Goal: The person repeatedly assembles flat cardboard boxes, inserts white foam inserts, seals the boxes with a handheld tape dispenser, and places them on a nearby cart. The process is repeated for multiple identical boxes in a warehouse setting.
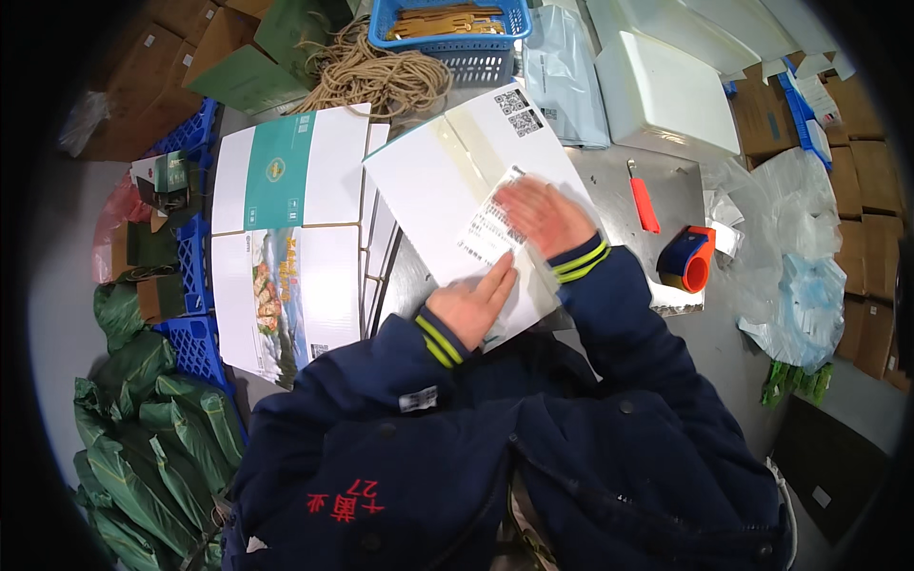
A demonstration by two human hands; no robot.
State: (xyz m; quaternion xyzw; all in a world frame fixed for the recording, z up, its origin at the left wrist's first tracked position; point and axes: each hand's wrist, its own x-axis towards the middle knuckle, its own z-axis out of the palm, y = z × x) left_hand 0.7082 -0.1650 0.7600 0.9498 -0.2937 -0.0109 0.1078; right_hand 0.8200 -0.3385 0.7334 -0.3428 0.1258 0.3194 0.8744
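A white cardboard carton (414, 189) lies at an angle in front of me, with clear tape along the seam of its top. On it is a white printed shipping label (480, 241) bearing writing and codes. My right hand (548, 215) lies flat over the label's upper right part, slightly blurred. With extended fingers, my left hand (473, 308) touches the label's lower edge. Neither hand grasps anything. Left of the carton is a stack of flattened printed cartons (332, 278), white with a green band and a food picture.
A red-handled cutter (644, 205) and a tape dispenser (687, 260) lie on the metal table (675, 182) at right. Behind are coiled rope (378, 82), a blue basket (450, 41), plastic bags (565, 78) and white foam boxes (671, 93). Green wrapped bundles (153, 457) stand lower left.
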